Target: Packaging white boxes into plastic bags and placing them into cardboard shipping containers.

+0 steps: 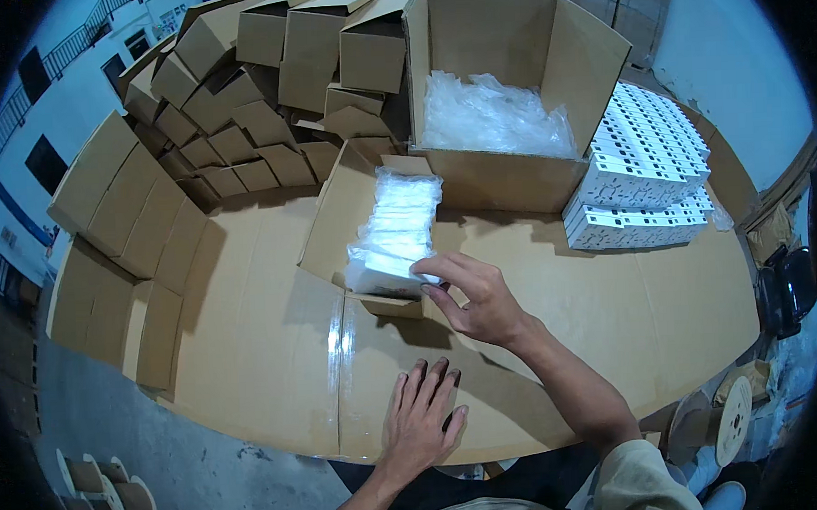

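A small open carton [321,231] stands on the cardboard-covered table, its flaps folded out. Inside it is a row of white boxes in clear plastic wrap [401,210]. My right hand [479,297] reaches to the near end of the row, thumb and index finger pinching the right edge of the nearest wrapped white box [386,272]. How firm that grip is does not show. My left hand [425,418] lies flat on the cardboard near the table's front edge, fingers spread, holding nothing.
Behind stands a large open carton [505,180] with clear plastic bags [494,114] inside. White boxes [637,167] are stacked at the right. Many brown cartons [230,144] pile up at the back left; more cartons [134,230] stand at the left edge. Spools [735,423] sit beside the table.
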`<state>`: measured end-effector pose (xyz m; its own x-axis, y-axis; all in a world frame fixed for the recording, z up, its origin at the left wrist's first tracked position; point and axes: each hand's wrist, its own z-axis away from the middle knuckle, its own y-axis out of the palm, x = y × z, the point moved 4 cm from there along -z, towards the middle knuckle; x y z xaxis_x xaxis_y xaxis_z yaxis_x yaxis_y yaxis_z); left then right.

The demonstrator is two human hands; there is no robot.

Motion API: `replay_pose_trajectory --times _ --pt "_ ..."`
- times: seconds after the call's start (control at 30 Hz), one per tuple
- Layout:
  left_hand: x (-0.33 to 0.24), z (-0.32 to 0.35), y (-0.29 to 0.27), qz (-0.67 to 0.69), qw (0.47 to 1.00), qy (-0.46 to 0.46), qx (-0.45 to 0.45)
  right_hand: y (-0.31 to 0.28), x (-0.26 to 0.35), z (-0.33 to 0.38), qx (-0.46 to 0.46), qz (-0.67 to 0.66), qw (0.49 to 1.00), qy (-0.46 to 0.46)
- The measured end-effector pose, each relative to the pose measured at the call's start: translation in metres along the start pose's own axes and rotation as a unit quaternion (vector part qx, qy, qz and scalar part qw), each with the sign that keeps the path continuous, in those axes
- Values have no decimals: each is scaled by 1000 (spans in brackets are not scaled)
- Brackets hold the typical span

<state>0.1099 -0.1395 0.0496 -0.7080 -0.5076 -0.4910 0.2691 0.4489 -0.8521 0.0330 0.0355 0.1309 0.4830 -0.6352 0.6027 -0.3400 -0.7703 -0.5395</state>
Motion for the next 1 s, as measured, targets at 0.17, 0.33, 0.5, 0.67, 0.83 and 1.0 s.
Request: replay_pose_trajectory --times 0.17,0.33,0.5,0.67,0.83,1.0 --pt "2 -1 -1 1 1000 -3 8 -3 1 -5 23 17 1000 13" --pt "2 -1 -1 2 1000 -4 10 -4 7 -10 44 41 998 16" --pt "2 -1 2 -2 1000 -3 13 8 2 -9 64 46 997 3" --pt "2 -2 2 0 1000 -7 12 23 -6 -2 55 41 998 -11" --pt "4 0 4 3 1000 -10 12 27 -8 8 77 72 994 -19" --pt "2 -1 5 0 1000 -5 10 33 -12 20 81 36 996 -7"
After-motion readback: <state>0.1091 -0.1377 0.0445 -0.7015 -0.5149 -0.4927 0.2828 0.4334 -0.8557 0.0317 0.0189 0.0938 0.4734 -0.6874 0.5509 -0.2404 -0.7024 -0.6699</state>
